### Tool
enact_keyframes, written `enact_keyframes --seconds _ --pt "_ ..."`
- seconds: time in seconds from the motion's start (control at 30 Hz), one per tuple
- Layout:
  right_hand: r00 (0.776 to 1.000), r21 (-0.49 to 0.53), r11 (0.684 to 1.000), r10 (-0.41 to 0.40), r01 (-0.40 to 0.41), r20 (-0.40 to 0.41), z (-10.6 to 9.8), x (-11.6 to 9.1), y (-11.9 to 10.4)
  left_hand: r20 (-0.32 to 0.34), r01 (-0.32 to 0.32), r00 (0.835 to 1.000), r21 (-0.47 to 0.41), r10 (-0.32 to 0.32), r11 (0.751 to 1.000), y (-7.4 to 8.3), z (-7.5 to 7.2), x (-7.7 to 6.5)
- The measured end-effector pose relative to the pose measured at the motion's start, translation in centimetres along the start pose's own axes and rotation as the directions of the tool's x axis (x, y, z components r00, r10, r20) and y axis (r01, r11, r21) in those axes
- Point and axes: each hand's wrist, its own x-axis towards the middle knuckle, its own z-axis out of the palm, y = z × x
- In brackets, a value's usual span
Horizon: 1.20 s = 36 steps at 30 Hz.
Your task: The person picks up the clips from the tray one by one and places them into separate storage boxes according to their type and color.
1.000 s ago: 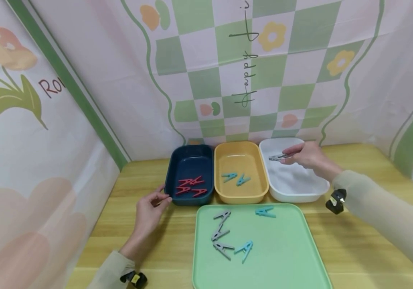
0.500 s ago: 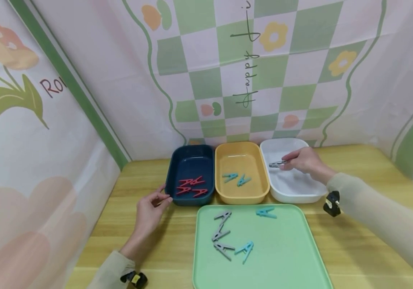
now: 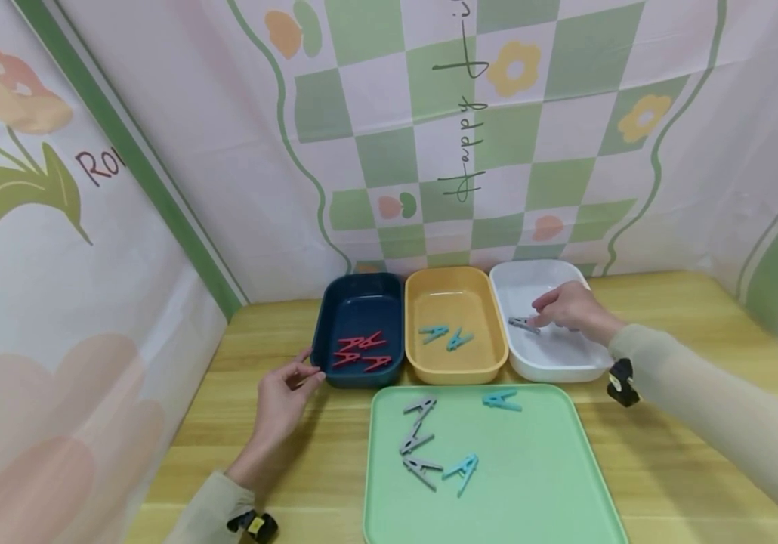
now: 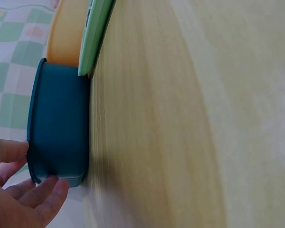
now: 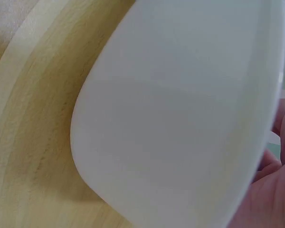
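My left hand (image 3: 283,400) holds the near left corner of a dark blue bin (image 3: 365,291), its digits on two sides of the corner in the left wrist view (image 4: 59,118). Several red clothespins (image 3: 362,351) lie in that bin. My right hand (image 3: 575,310) is over the white bin (image 3: 552,359), thumb and forefinger parted. Just beside the fingertips, a grey clothespin (image 3: 522,325) lies in the white bin. The right wrist view shows mostly the bin's outer wall (image 5: 166,109), which hides the fingertips and the clothespin.
A yellow bin (image 3: 453,370) with two blue clothespins (image 3: 458,339) stands between the others. In front, a green tray (image 3: 532,468) bears three grey clothespins (image 3: 420,471) and two blue ones (image 3: 501,400). A patterned cloth wall (image 3: 457,151) rises behind the bins.
My right hand has lowered the grey clothespin into the white bin and let go of it, its fingers moving apart. My left hand has stayed at the dark blue bin.
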Motion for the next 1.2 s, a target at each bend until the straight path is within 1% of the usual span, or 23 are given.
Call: enact_keyframes --seconds 0.17,0.37,0.47,0.67,0.9,1.2 --pt "0.999 0.013 0.999 -0.03 0.031 -0.043 -0.4 -0.5 -0.2 -0.006 0.014 1.0 -0.006 -0.014 1.0 -0.1 0.0 0.0" --pt "0.993 0.033 0.994 -0.101 0.103 -0.067 -0.6 -2.2 -0.9 -0.017 0.014 1.0 -0.005 -0.014 1.0 0.1 0.1 0.0" --pt "0.986 0.019 0.99 -0.141 0.143 -0.085 -0.6 -3.1 -1.2 -0.015 0.01 1.0 -0.004 -0.01 1.0 0.1 0.1 0.0" --pt "0.974 -0.028 0.982 -0.189 0.187 -0.123 -1.0 -4.9 -1.5 -0.008 0.015 1.0 -0.002 -0.015 1.0 0.1 0.1 0.0" --pt "0.958 -0.043 0.969 -0.246 0.243 -0.149 -1.1 -6.9 -2.3 -0.002 0.013 1.0 0.005 -0.013 1.0 0.2 0.0 -0.1" --pt "0.948 -0.048 0.96 -0.28 0.276 -0.153 -0.5 -9.5 -3.2 -0.01 0.02 1.0 -0.009 -0.02 1.0 0.1 0.0 -0.1"
